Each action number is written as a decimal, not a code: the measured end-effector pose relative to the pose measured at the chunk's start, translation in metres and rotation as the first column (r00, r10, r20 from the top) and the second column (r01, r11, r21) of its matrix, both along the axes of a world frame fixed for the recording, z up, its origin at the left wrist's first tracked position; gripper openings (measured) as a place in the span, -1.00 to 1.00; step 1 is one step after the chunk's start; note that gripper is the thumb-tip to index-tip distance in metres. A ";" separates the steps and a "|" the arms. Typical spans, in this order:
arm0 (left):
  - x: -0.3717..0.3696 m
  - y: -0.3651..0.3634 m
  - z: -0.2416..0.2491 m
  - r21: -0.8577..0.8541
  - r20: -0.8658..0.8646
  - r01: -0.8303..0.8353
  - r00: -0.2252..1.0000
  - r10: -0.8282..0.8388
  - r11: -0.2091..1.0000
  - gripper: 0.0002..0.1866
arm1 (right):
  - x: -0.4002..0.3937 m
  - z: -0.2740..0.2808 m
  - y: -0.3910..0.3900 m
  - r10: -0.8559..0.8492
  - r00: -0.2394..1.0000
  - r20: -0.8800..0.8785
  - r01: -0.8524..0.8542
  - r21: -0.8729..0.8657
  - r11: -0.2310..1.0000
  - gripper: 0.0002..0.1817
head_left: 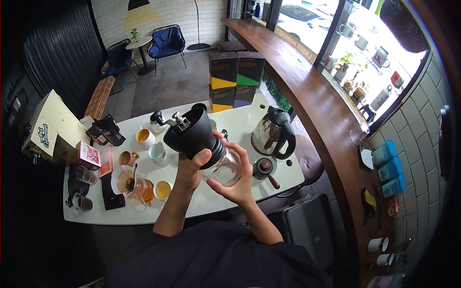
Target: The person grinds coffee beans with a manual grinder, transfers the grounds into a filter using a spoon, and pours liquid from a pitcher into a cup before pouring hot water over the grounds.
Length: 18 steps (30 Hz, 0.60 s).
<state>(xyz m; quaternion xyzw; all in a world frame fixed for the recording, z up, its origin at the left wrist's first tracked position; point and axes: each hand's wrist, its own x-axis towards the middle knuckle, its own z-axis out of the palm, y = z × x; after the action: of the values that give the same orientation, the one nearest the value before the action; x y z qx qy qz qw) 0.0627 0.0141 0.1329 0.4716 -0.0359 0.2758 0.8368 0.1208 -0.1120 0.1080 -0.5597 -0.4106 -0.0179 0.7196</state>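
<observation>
A manual coffee grinder (194,132) is held up over the white table, tilted, with its black hopper toward the upper left and its metal crank on top. My left hand (193,169) grips the black body from below, thumb across it. Wrapped around the clear glass jar at its lower end is my right hand (240,175). The jar looks see-through, and I cannot make out any grounds in it. To the right of my hands stand a steel electric kettle (267,132) and a small dark pot with a wooden handle (263,168).
Left on the white table (225,205) are a glass coffee server (142,190), a paper filter (120,182), a cup of yellowish liquid (163,190), several mugs and a cream machine (50,127). Stacked boxes (223,69) stand at the far edge. A wooden counter (297,77) curves along the right.
</observation>
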 end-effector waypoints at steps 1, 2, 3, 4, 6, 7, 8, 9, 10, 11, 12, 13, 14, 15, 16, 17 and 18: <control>0.000 0.000 -0.001 0.008 0.011 -0.010 1.000 0.010 1.000 -0.40 | 0.001 -0.001 0.000 0.021 1.000 -0.010 -0.021 -0.005 1.000 -0.08; 0.000 0.000 -0.003 0.010 0.006 -0.007 1.000 0.007 1.000 -0.40 | 0.002 -0.003 0.000 0.041 0.999 -0.020 -0.041 -0.007 0.999 -0.08; 0.001 0.002 -0.005 0.015 -0.001 -0.001 1.000 0.001 1.000 -0.40 | 0.003 -0.005 0.000 0.038 0.999 -0.022 -0.038 -0.007 0.999 -0.08; 0.001 0.002 -0.008 0.017 -0.008 0.003 1.000 -0.003 1.000 -0.40 | 0.003 -0.008 0.000 0.041 0.999 -0.024 -0.041 -0.018 0.999 -0.08; 0.004 0.005 -0.011 0.052 -0.021 -0.004 1.000 0.005 0.999 -0.36 | 0.008 -0.011 0.001 0.044 0.999 -0.021 -0.044 -0.031 0.999 -0.08; 0.004 0.005 -0.015 0.086 -0.042 -0.007 0.999 0.011 0.996 -0.33 | 0.009 -0.013 0.002 0.076 0.995 -0.057 -0.078 -0.041 0.996 -0.08; 0.002 0.003 -0.020 0.075 -0.053 -0.003 0.999 0.007 0.997 -0.33 | 0.006 -0.017 -0.003 0.105 0.989 -0.102 -0.111 -0.054 0.992 -0.08; 0.005 0.007 -0.023 0.078 -0.040 0.031 0.999 -0.028 0.996 -0.32 | 0.005 -0.020 -0.004 0.103 0.989 -0.111 -0.110 -0.056 0.992 -0.08; 0.006 0.010 -0.024 0.083 -0.032 0.063 0.998 -0.061 0.995 -0.31 | 0.004 -0.022 -0.005 0.080 0.993 -0.084 -0.083 -0.043 0.996 -0.07; 0.005 0.006 -0.020 0.097 -0.046 0.052 0.998 -0.048 0.994 -0.33 | 0.003 -0.025 -0.004 0.060 0.996 -0.061 -0.061 -0.028 0.998 -0.07; 0.005 0.003 -0.020 0.120 -0.077 0.033 0.997 -0.024 0.992 -0.34 | 0.004 -0.029 -0.006 0.092 0.991 -0.098 -0.093 -0.007 0.996 -0.06; 0.005 -0.001 -0.022 0.137 -0.116 0.016 0.993 0.000 0.991 -0.36 | 0.005 -0.032 -0.010 0.127 0.981 -0.146 -0.128 0.005 0.992 -0.06; 0.006 -0.007 -0.024 0.112 -0.112 -0.013 0.993 0.026 0.994 -0.39 | 0.005 -0.032 -0.015 0.139 0.978 -0.155 -0.144 -0.021 0.989 -0.07; 0.004 -0.012 -0.023 0.112 -0.119 -0.029 0.992 0.042 0.993 -0.40 | 0.008 -0.030 -0.020 0.150 0.976 -0.158 -0.159 -0.046 0.986 -0.07; 0.001 -0.012 -0.032 0.133 -0.136 -0.013 0.990 0.031 0.991 -0.40 | 0.012 -0.024 -0.033 0.139 0.986 -0.097 -0.159 -0.246 0.956 -0.09; 0.006 -0.004 -0.036 0.171 -0.125 0.001 0.992 0.021 0.985 -0.40 | 0.018 -0.019 -0.032 0.135 0.986 -0.099 -0.156 -0.245 0.957 -0.09; 0.003 -0.001 -0.043 0.166 -0.135 0.006 0.991 0.016 0.986 -0.40 | 0.017 -0.016 -0.034 0.138 0.987 -0.081 -0.158 -0.338 0.928 -0.08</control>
<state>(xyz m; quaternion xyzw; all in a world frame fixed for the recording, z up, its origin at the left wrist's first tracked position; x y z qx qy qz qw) 0.0657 0.0129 0.0900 0.5573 -0.0004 0.2413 0.7945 0.1380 -0.1458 0.0917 -0.6445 -0.4281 0.1242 0.6213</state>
